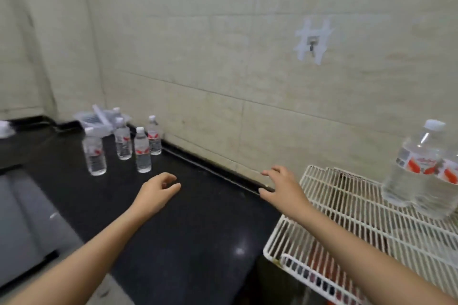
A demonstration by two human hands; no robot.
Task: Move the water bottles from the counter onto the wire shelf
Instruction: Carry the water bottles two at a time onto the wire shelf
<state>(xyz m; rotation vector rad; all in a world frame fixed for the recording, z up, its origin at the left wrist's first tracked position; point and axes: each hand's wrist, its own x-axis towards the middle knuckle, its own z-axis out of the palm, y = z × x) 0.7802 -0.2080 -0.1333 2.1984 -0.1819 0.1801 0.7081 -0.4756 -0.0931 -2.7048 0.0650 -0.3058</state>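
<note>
Several small clear water bottles with white caps and red-and-white labels stand upright on the black counter (198, 218) at the left back; the nearest are one (94, 153) at the left and one (143, 151) beside it. Two bottles (418, 171) stand close together on the white wire shelf (347, 218) at the right. My left hand (156, 193) hovers over the counter with loosely curled fingers, empty, short of the bottles. My right hand (282, 187) is empty with fingers spread, at the shelf's left edge.
A tiled wall (247, 57) with hooks runs behind the counter. A clear plastic container (95, 120) lies behind the bottles. A sink basin (24, 218) is sunk into the counter at the left. Dark items show below the shelf wires.
</note>
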